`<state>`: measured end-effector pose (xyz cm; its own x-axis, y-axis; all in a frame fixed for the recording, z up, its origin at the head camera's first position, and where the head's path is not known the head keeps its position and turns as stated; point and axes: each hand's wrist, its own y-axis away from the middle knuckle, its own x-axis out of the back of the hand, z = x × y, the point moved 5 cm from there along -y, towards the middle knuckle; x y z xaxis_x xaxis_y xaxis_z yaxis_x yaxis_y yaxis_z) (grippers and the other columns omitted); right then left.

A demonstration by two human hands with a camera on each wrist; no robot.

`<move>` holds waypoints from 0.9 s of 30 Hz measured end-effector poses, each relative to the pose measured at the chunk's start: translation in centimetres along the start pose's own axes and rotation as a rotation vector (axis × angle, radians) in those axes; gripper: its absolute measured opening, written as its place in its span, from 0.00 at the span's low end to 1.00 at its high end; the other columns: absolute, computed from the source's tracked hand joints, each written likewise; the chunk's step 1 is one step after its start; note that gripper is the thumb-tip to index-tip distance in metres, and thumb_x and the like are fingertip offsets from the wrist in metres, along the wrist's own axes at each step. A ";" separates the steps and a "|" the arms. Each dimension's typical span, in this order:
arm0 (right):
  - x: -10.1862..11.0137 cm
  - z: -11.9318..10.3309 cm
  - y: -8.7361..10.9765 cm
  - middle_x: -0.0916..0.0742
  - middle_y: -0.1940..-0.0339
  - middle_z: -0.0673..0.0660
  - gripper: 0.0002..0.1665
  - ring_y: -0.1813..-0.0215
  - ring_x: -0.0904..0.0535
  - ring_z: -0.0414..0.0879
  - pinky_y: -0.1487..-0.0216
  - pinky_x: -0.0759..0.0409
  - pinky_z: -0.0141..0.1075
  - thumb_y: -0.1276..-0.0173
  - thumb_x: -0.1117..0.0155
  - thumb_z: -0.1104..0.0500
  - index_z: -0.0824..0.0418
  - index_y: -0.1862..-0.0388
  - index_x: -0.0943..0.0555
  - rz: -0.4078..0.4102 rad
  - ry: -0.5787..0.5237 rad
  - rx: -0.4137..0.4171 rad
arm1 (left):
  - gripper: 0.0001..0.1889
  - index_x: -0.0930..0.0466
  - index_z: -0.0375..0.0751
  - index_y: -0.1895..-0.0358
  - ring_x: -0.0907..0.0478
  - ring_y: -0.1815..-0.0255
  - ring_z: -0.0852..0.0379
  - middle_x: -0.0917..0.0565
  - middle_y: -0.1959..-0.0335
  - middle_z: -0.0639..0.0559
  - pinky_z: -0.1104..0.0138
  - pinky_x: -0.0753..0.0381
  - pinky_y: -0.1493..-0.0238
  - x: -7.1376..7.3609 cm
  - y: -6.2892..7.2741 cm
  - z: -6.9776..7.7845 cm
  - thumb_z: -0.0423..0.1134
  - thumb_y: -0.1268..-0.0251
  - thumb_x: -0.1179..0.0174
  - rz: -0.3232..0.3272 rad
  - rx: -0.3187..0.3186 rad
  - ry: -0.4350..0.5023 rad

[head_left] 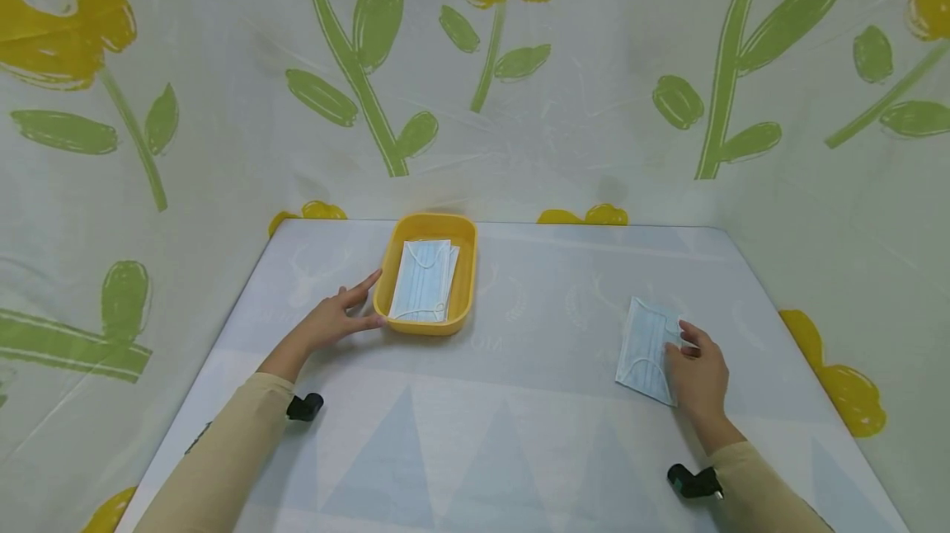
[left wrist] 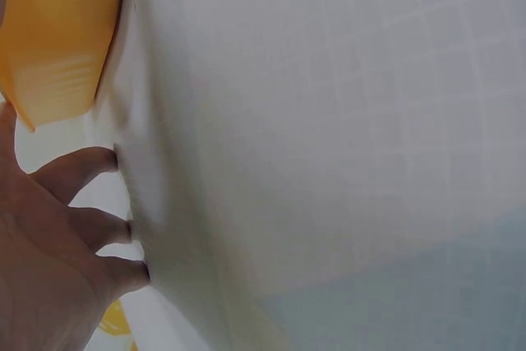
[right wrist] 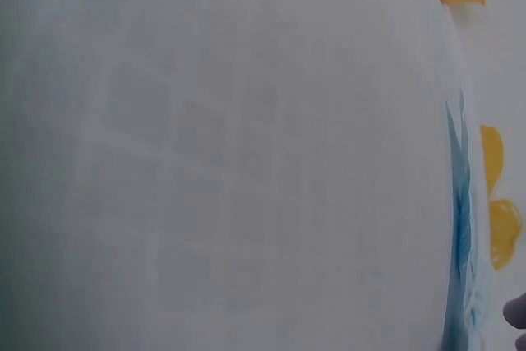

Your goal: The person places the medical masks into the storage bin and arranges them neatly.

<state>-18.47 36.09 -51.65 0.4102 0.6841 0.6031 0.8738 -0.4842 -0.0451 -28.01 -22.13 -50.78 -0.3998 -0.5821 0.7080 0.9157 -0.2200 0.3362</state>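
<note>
A yellow tray (head_left: 464, 302) stands at the back, left of the middle, with light blue face masks (head_left: 421, 281) stacked in it. My left hand (head_left: 336, 320) is at its left side, fingers spread, with the index finger and thumb right at the tray wall. In the left wrist view, the other fingers (left wrist: 99, 228) of this hand reach down to the tabletop. Another face mask (head_left: 644, 351) lies to the right on the table. Over its right edge is my right hand (head_left: 699, 372), thumb and fingers slightly bent and apart. The right wrist view shows this mask (right wrist: 463, 244) edge-on, a fingertip beside it.
The pale table (head_left: 505, 434) has a printed pattern of blue triangles. A white cloth (head_left: 564, 129) with yellow flowers and green leaves hangs behind and at both sides. A small black device (head_left: 693, 482) is at the right wrist, another (head_left: 304, 408) at the left.
</note>
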 end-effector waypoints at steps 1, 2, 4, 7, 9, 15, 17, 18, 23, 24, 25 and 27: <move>0.1 0.2 0.0 0.21 0.35 0.66 0.30 0.42 0.25 0.55 0.52 0.29 0.36 0.26 0.42 0.63 0.63 0.26 0.29 -0.001 0.008 -0.002 | 0.54 0.62 0.80 0.19 0.69 0.19 0.28 0.45 0.18 0.44 0.23 0.58 0.32 0.0 0.0 0.0 0.75 0.45 0.37 0.000 0.000 0.000; 0.2 0.3 0.0 0.21 0.35 0.66 0.30 0.42 0.25 0.56 0.52 0.29 0.36 0.26 0.42 0.63 0.64 0.26 0.29 -0.004 0.016 0.000 | 0.54 0.62 0.80 0.19 0.69 0.19 0.28 0.45 0.18 0.43 0.23 0.58 0.32 0.0 0.0 0.0 0.75 0.45 0.37 0.000 -0.001 0.001; 0.3 0.5 -0.1 0.22 0.35 0.67 0.31 0.42 0.26 0.57 0.53 0.29 0.37 0.26 0.41 0.64 0.65 0.25 0.31 -0.012 0.031 0.002 | 0.54 0.62 0.79 0.19 0.69 0.19 0.28 0.45 0.18 0.43 0.23 0.58 0.32 -0.1 0.0 0.0 0.75 0.45 0.37 0.001 -0.004 0.002; 0.5 0.7 -0.1 0.22 0.34 0.68 0.32 0.43 0.26 0.56 0.53 0.30 0.38 0.27 0.41 0.65 0.65 0.25 0.32 -0.023 0.044 -0.006 | 0.54 0.62 0.80 0.19 0.69 0.19 0.28 0.45 0.18 0.43 0.23 0.58 0.32 -0.1 0.0 0.0 0.74 0.44 0.37 0.003 -0.008 0.002; 0.5 0.8 -0.2 0.22 0.34 0.69 0.33 0.43 0.27 0.57 0.52 0.30 0.40 0.27 0.40 0.65 0.66 0.24 0.33 -0.030 0.057 -0.007 | 0.54 0.62 0.80 0.20 0.69 0.19 0.28 0.45 0.18 0.44 0.23 0.57 0.32 -0.1 0.0 0.0 0.74 0.44 0.37 0.003 -0.008 0.001; 0.2 1.0 -0.5 0.24 0.33 0.72 0.37 0.40 0.28 0.64 0.46 0.27 0.51 0.29 0.37 0.65 0.69 0.23 0.36 -0.057 0.091 0.008 | 0.54 0.62 0.80 0.20 0.69 0.19 0.28 0.46 0.18 0.44 0.23 0.57 0.32 -0.1 0.0 0.0 0.75 0.45 0.37 0.002 -0.005 -0.001; 0.2 1.0 -0.5 0.23 0.34 0.73 0.38 0.41 0.27 0.65 0.45 0.28 0.54 0.30 0.37 0.66 0.70 0.23 0.37 -0.061 0.102 0.019 | 0.54 0.62 0.80 0.20 0.69 0.19 0.28 0.46 0.18 0.44 0.23 0.57 0.32 -0.1 -0.1 0.0 0.75 0.45 0.37 0.003 -0.006 -0.005; 0.1 1.0 -0.5 0.23 0.34 0.73 0.38 0.41 0.27 0.65 0.45 0.28 0.54 0.30 0.37 0.66 0.70 0.23 0.36 -0.061 0.107 0.025 | 0.54 0.62 0.80 0.20 0.69 0.19 0.28 0.46 0.18 0.44 0.23 0.57 0.32 -0.1 -0.1 0.0 0.75 0.44 0.37 0.004 -0.006 -0.005; 0.0 0.8 -0.5 0.22 0.38 0.73 0.37 0.43 0.26 0.65 0.47 0.27 0.53 0.30 0.38 0.67 0.71 0.24 0.36 -0.068 0.122 0.040 | 0.54 0.62 0.79 0.19 0.68 0.19 0.28 0.47 0.18 0.44 0.24 0.57 0.32 -0.1 0.0 0.1 0.75 0.45 0.37 0.008 -0.003 -0.004; 0.0 0.7 -0.5 0.21 0.38 0.73 0.37 0.43 0.26 0.64 0.47 0.27 0.53 0.31 0.38 0.67 0.71 0.24 0.36 -0.070 0.122 0.038 | 0.54 0.62 0.79 0.19 0.68 0.19 0.28 0.46 0.18 0.44 0.24 0.57 0.32 0.0 0.1 0.1 0.75 0.45 0.37 0.007 -0.003 -0.003; 0.0 0.7 -0.5 0.21 0.39 0.72 0.37 0.44 0.26 0.64 0.47 0.27 0.52 0.31 0.38 0.67 0.71 0.24 0.36 -0.071 0.122 0.035 | 0.54 0.61 0.79 0.19 0.68 0.19 0.28 0.46 0.18 0.44 0.24 0.57 0.32 0.0 0.1 0.1 0.75 0.45 0.37 0.006 -0.003 -0.001; 0.0 0.5 -0.5 0.20 0.40 0.72 0.37 0.45 0.25 0.63 0.49 0.26 0.49 0.30 0.38 0.66 0.70 0.24 0.36 -0.070 0.127 0.031 | 0.54 0.61 0.78 0.19 0.68 0.19 0.28 0.46 0.18 0.43 0.24 0.57 0.32 0.0 0.2 0.2 0.74 0.45 0.37 0.003 -0.005 0.001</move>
<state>-18.78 36.58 -52.08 0.3129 0.6401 0.7017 0.9076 -0.4193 -0.0222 -27.86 -21.98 -50.61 -0.3971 -0.5839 0.7081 0.9171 -0.2221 0.3311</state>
